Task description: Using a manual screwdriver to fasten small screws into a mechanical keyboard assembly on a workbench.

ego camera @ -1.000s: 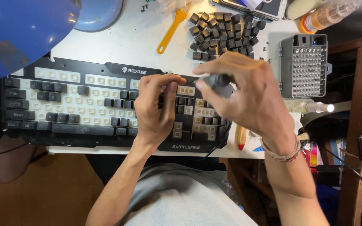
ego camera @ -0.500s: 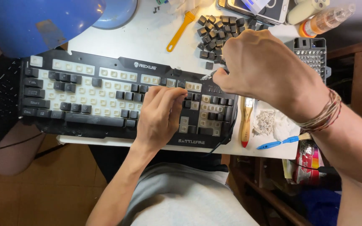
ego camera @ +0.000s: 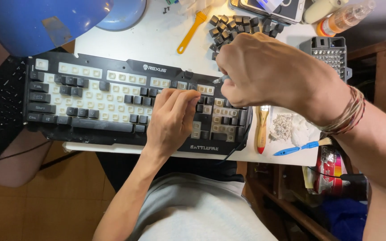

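Black keyboard (ego camera: 90, 102), many caps stripped off, lies along the near edge of the white table (ego camera: 157, 40).
Right hand (ego camera: 264, 71) hovers over the keyboard's right end, fingers closed round a thin metal tool (ego camera: 222, 80); left hand (ego camera: 173, 116) rests on the keys, fingers curled, holding nothing I can make out. Loose dark keycaps (ego camera: 233, 24) are heaped near the far edge, a yellow brush (ego camera: 193, 29) beside them.
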